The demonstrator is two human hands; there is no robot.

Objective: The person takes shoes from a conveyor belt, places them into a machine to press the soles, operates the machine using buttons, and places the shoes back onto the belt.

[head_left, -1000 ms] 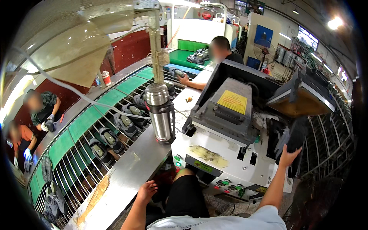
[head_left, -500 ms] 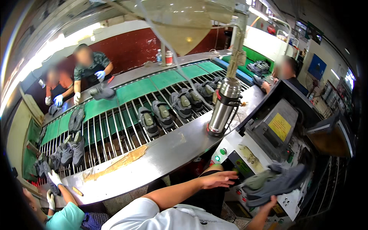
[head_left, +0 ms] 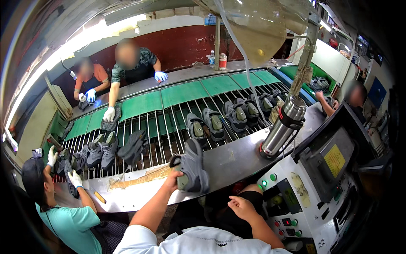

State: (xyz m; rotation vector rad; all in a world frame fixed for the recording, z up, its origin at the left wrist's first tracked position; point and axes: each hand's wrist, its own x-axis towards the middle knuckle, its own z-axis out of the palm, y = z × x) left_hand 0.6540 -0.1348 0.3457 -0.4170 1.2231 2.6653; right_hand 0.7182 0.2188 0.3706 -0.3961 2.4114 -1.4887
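Observation:
My left hand point(head_left: 172, 181) is closed on a grey shoe point(head_left: 196, 167), held by its heel end above the metal ledge point(head_left: 228, 163). The shoe is tilted, its toe pointing away from me, and an olive-green insert shows in it. Over my lap, beside the machine's control panel, my right hand point(head_left: 242, 208) holds nothing, its fingers loosely bent and apart. Beyond the ledge, several grey shoes point(head_left: 213, 124) with green inserts stand on the rod conveyor point(head_left: 165, 122). Another dark shoe point(head_left: 133, 147) lies tilted on the rods, left of my held shoe.
A steel thermos point(head_left: 281, 129) stands on the ledge at right, near a machine with a white button panel point(head_left: 292, 186). A co-worker in a teal shirt point(head_left: 69, 222) handles shoes at left. Two people work across the conveyor. A yellow-handled tool point(head_left: 100, 197) lies on the ledge.
The shoe has passed from my right hand to my left and moved left from the machine to above the ledge. A shoe near the far co-worker's hand now lies on the rods.

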